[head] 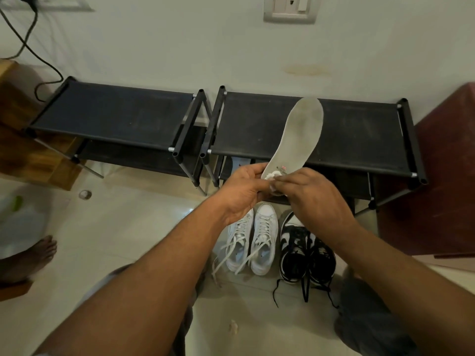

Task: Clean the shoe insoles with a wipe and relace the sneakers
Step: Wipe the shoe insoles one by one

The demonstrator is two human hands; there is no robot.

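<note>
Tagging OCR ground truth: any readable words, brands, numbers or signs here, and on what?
Nothing can be read as text.
insole: printed mark near the heel, a reddish emblem plus tiny print, too small and blurred to read.
white sneakers: no lettering visible.
black-and-white sneakers: no lettering visible.
wall switch plate: no legible marking.

Matt insole (301,136) — glossy floor (123,227) (tile)

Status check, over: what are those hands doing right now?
Left hand grips long grey insole at heel. Right hand pinches crumpled white wipe against it. Nothing blocking.
</note>
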